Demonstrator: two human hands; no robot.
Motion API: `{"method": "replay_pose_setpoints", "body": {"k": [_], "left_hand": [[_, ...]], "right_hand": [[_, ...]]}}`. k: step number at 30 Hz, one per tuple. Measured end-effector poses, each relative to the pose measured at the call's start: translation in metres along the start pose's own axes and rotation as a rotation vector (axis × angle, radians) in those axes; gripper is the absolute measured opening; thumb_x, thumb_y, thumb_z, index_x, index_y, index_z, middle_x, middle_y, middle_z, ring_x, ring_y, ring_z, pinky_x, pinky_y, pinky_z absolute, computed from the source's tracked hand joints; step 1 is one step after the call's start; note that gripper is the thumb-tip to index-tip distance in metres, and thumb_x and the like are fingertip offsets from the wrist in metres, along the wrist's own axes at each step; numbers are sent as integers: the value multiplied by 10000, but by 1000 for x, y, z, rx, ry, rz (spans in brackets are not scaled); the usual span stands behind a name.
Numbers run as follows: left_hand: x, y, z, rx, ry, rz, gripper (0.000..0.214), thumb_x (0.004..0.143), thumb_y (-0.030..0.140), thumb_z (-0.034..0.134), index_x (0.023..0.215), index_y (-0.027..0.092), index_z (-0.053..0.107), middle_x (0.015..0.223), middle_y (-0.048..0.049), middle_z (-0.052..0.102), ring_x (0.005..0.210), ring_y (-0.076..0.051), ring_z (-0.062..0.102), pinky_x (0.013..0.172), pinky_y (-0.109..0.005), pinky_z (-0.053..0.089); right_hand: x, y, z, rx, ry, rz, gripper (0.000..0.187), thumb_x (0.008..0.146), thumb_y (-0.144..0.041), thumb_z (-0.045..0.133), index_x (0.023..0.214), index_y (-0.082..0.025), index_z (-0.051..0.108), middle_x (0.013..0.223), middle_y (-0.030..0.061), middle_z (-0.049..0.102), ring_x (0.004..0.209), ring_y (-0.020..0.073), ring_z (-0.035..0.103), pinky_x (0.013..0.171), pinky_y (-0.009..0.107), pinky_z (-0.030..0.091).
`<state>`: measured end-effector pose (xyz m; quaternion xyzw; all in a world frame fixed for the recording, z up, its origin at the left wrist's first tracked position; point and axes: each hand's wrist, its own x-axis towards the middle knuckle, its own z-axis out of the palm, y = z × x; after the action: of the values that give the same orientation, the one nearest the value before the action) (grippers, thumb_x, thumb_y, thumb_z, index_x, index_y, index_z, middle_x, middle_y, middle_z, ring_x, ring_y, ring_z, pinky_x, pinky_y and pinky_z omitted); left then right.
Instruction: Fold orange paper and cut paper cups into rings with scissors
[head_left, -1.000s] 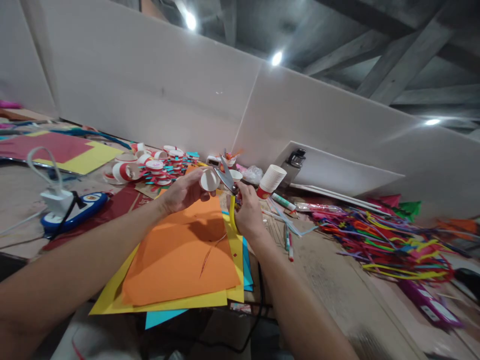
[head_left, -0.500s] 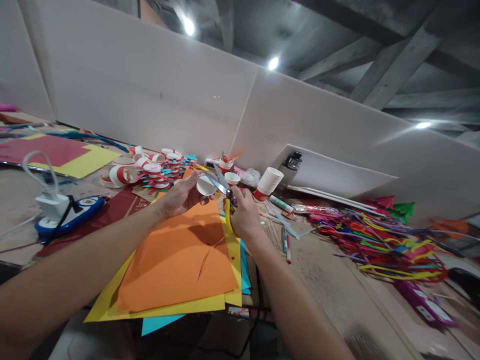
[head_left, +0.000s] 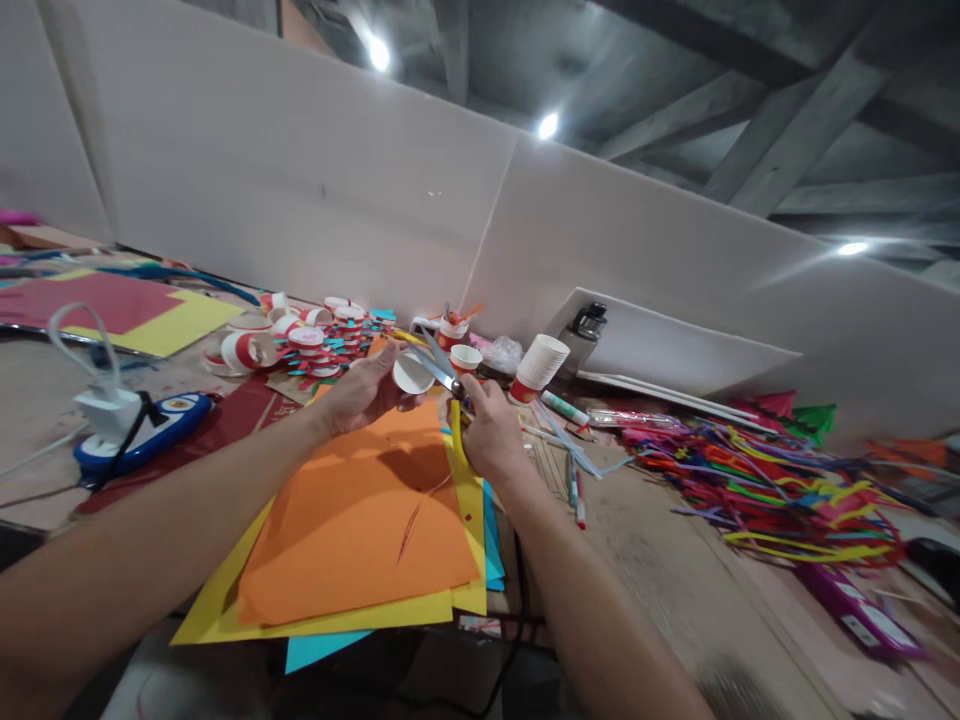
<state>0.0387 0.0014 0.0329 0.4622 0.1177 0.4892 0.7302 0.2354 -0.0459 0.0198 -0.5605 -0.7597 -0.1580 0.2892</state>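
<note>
My left hand (head_left: 369, 388) is closed around a white paper cup (head_left: 413, 373), its open mouth turned toward me. In my right hand (head_left: 491, 428) is a pair of scissors (head_left: 443, 373) with a yellow handle, its blades pointing left at the cup's rim. The blades stand slightly apart; whether they grip the cup wall I cannot tell. Below both hands lies a sheet of orange paper (head_left: 360, 530) on top of yellow paper (head_left: 390, 612) and blue paper (head_left: 322, 650).
Cut cup pieces (head_left: 307, 345) are piled at the back left. Behind my right hand stands a stack of paper cups (head_left: 541, 362), near a bottle (head_left: 583, 335). Colourful pipe cleaners (head_left: 795, 490) cover the right side. A power strip (head_left: 139, 440) lies at the left.
The scissor blades are a little closer together at the cup's rim. Both hands keep nearly the same place, and the view has shifted slightly.
</note>
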Motion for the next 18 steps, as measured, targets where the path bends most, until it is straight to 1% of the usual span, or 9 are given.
{"method": "replay_pose_setpoints", "body": {"k": [8,14,18], "left_hand": [[0,1,-1,14,39,-3,413,836,531,600,919,127,585,726,-64,674,555,-153,635,452,-231,475],[2,1,-5,24,6,1,444,815,570,601,917,137,581,740,-70,681,518,-145,616,422,-220,444],[1,3,-4,57,-18,-4,466,835,593,555,888,130,584,737,-86,679,496,-129,589,414,-212,422]], "right_hand": [[0,0,0,-50,-19,6,354,883,-261,499,1230,-228,562,947,70,572,742,183,544,636,267,387],[-1,-2,0,-51,-28,11,344,895,-284,491,1225,-227,569,948,73,585,750,185,558,644,266,399],[0,-2,-1,-65,-39,8,360,900,-303,490,1242,-225,568,950,78,599,742,187,564,636,269,397]]}}
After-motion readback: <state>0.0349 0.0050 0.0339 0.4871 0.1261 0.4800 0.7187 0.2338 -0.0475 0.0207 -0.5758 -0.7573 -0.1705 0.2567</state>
